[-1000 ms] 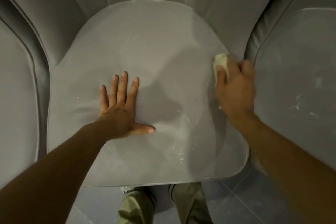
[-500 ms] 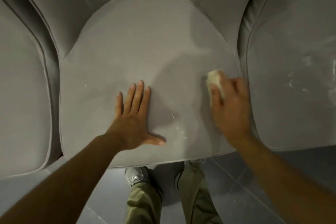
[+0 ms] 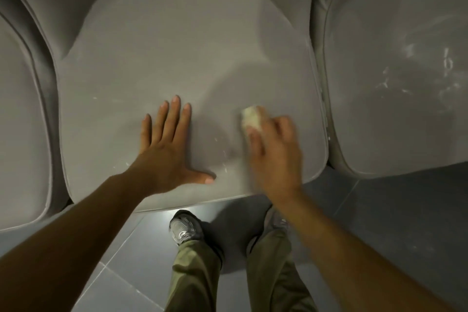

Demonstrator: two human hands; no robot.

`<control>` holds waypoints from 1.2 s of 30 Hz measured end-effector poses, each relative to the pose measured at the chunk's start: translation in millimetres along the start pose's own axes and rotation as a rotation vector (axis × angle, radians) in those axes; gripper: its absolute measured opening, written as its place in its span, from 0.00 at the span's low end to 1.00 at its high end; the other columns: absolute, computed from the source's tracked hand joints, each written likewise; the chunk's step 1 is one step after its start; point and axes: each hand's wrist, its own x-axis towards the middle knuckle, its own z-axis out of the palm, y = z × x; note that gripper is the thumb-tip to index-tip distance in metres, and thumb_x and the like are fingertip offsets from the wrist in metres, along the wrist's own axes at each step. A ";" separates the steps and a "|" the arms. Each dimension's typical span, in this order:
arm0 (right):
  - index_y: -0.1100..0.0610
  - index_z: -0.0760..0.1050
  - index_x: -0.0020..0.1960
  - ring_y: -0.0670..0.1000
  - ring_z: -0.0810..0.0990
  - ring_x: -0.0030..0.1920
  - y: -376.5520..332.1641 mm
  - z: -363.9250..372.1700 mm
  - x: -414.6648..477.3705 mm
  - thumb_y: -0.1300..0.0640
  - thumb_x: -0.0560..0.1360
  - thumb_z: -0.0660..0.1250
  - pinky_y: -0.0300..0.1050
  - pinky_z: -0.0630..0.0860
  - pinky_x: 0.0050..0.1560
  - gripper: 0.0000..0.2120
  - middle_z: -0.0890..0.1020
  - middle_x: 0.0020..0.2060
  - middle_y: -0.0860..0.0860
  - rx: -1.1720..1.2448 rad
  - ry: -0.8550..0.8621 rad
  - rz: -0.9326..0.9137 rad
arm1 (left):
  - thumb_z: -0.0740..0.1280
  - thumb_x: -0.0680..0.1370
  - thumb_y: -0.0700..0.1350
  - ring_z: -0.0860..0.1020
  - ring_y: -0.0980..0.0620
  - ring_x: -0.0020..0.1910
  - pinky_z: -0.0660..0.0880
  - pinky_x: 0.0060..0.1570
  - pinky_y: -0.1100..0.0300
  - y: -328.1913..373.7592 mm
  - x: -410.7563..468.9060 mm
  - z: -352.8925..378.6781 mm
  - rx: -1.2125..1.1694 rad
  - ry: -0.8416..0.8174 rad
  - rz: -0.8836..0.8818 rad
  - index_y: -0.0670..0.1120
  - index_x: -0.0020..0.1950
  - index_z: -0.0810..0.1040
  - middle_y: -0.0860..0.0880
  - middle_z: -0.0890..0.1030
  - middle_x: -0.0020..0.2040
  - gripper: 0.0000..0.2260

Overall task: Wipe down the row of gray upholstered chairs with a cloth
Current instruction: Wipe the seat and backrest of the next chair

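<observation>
Beside the streaked right chair (image 3: 395,121), the middle chair seat (image 3: 177,58) carries the left hand (image 3: 167,152), flat with fingers spread, and the right hand (image 3: 274,157) gripping the wadded cloth (image 3: 250,116). The cloth has swept inward from the seat's right edge toward remaining white flecks (image 3: 224,159), so this seat seems nearly done.

I count three gray chairs in the row: the left chair (image 3: 20,121), the middle chair (image 3: 177,45) and the right chair (image 3: 392,83). There is one cloth (image 3: 250,116). I see two hands, my left hand (image 3: 167,157) and my right hand (image 3: 276,157). Below are two olive trouser legs (image 3: 195,273) and one gray shoe (image 3: 184,229) in plain sight; a second is mostly hidden.
</observation>
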 end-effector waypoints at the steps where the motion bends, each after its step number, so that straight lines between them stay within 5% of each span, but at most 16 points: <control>1: 0.61 0.76 0.62 0.58 0.75 0.38 16.6 -12.8 4.6 0.50 0.75 0.57 0.44 0.71 0.35 0.22 0.75 0.43 0.60 -0.051 0.060 0.037 | 0.52 0.51 0.85 0.22 0.53 0.69 0.18 0.62 0.59 -1.1 -5.6 4.6 0.023 0.007 0.028 0.52 0.70 0.22 0.52 0.24 0.71 0.64; 4: 0.64 0.74 0.63 0.61 0.74 0.40 66.2 -39.0 12.6 0.49 0.75 0.56 0.48 0.72 0.39 0.24 0.73 0.44 0.64 -0.114 0.103 0.202 | 0.44 0.50 0.86 0.25 0.53 0.71 0.20 0.65 0.56 -6.9 -12.4 17.5 0.078 0.004 0.069 0.53 0.70 0.21 0.49 0.26 0.73 0.62; 8: 0.68 0.76 0.56 0.53 0.69 0.39 55.6 -8.5 -8.9 0.52 0.75 0.58 0.49 0.67 0.39 0.21 0.73 0.38 0.60 -0.128 0.141 0.261 | 0.50 0.49 0.84 0.24 0.52 0.71 0.21 0.64 0.54 -3.6 -7.7 21.3 0.088 0.062 0.043 0.50 0.70 0.20 0.48 0.27 0.73 0.65; 11: 0.64 0.78 0.56 0.51 0.68 0.42 -13.8 42.6 -27.7 0.53 0.75 0.59 0.46 0.65 0.41 0.18 0.76 0.40 0.59 -0.074 0.137 0.137 | 0.53 0.49 0.83 0.23 0.52 0.69 0.22 0.65 0.53 -1.9 -8.8 23.2 0.080 0.084 0.033 0.48 0.70 0.23 0.51 0.24 0.70 0.66; 16: 0.62 0.77 0.58 0.57 0.74 0.41 -65.5 53.4 -18.6 0.51 0.75 0.56 0.46 0.69 0.40 0.20 0.75 0.42 0.60 0.100 0.005 -0.006 | 0.54 0.53 0.81 0.34 0.52 0.75 0.32 0.72 0.52 -24.1 -23.1 21.3 0.077 0.143 0.032 0.43 0.76 0.36 0.47 0.38 0.76 0.64; 20: 0.64 0.75 0.63 0.57 0.73 0.40 -19.7 24.4 2.0 0.52 0.76 0.60 0.47 0.70 0.40 0.20 0.73 0.43 0.62 0.070 0.159 0.114 | 0.53 0.51 0.82 0.28 0.55 0.73 0.27 0.70 0.56 -61.9 -47.3 8.0 0.081 0.141 -0.026 0.44 0.73 0.30 0.50 0.32 0.74 0.65; 23: 0.68 0.73 0.61 0.63 0.74 0.41 -4.8 32.1 15.0 0.55 0.77 0.60 0.48 0.70 0.42 0.19 0.73 0.44 0.65 0.024 0.170 0.191 | 0.53 0.48 0.82 0.27 0.54 0.72 0.31 0.71 0.47 -82.9 -56.8 11.1 0.088 0.107 -0.073 0.47 0.72 0.24 0.50 0.28 0.73 0.67; 25: 0.66 0.72 0.61 0.62 0.73 0.44 -30.8 54.3 8.2 0.56 0.77 0.59 0.47 0.68 0.44 0.17 0.72 0.48 0.63 0.035 0.128 0.186 | 0.51 0.50 0.83 0.30 0.52 0.74 0.37 0.72 0.41 -89.1 -56.8 18.8 0.116 0.091 -0.085 0.46 0.75 0.30 0.46 0.36 0.77 0.67; 28: 0.63 0.72 0.61 0.56 0.68 0.45 -95.2 90.8 -21.7 0.57 0.77 0.58 0.48 0.69 0.43 0.16 0.72 0.48 0.60 0.017 0.067 0.015 | 0.51 0.51 0.83 0.32 0.51 0.75 0.29 0.71 0.49 -91.2 -51.7 22.9 0.083 0.091 -0.094 0.44 0.77 0.38 0.40 0.47 0.78 0.66; 33: 0.63 0.75 0.61 0.55 0.72 0.41 -118.5 87.6 -24.1 0.52 0.76 0.57 0.46 0.71 0.40 0.20 0.74 0.43 0.60 0.163 -0.032 0.011 | 0.69 0.55 0.74 0.23 0.51 0.70 0.25 0.68 0.50 -84.0 -60.7 10.8 0.015 0.096 -0.076 0.47 0.69 0.22 0.51 0.23 0.70 0.68; 36: 0.63 0.74 0.63 0.57 0.73 0.41 -82.4 60.4 -17.1 0.52 0.76 0.58 0.49 0.71 0.41 0.20 0.73 0.43 0.61 0.101 0.085 0.074 | 0.66 0.52 0.76 0.30 0.50 0.73 0.33 0.71 0.47 -96.2 -70.0 7.1 -0.018 0.142 -0.181 0.44 0.72 0.29 0.49 0.30 0.73 0.68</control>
